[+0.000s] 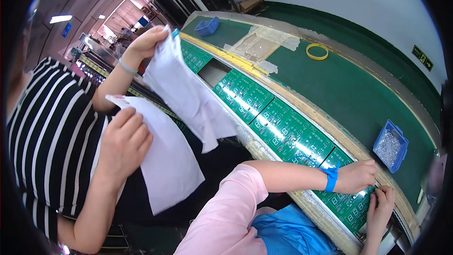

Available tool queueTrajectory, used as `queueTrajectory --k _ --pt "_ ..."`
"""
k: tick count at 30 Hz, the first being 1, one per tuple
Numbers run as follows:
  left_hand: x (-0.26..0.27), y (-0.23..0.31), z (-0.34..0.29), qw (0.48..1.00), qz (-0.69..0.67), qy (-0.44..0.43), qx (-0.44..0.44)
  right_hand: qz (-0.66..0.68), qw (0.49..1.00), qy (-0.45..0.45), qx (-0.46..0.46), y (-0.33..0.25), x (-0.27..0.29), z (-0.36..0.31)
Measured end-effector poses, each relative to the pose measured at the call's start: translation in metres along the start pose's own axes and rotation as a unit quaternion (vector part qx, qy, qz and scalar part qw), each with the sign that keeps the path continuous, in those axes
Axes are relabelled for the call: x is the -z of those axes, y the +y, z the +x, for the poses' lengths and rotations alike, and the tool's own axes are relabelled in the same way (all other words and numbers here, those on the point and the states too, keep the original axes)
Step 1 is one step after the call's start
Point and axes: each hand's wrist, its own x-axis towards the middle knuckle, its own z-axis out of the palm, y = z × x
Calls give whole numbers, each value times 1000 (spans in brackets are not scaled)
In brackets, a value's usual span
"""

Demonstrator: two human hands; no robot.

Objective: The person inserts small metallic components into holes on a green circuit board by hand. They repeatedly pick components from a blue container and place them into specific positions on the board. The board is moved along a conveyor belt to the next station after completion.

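My left hand [357, 177], with a blue wrist strap [332, 178], reaches over the green circuit boards [293, 133] lying end to end on the rail. Its fingers are drawn together near the far edge of the rightmost board [350, 206]. Close below it, my right hand [383, 204] has its fingers bent and pinched at that same edge. Whatever small thing the fingertips hold is hidden. The boards carry rows of digit outlines and small parts, with bright light reflections.
At left, a person in a striped top [56, 146] holds white sheets [172, 82]. Beyond the wooden rail, a blue bin of small clear parts [390, 145], a yellow tape roll [317, 51] and another blue bin [206, 26] rest on the green bench [349, 94].
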Motion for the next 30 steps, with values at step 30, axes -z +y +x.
queueTrajectory --k 30 --pt "4 0 1 1000 -3 -5 18 22 999 38 5 -3 0 3"
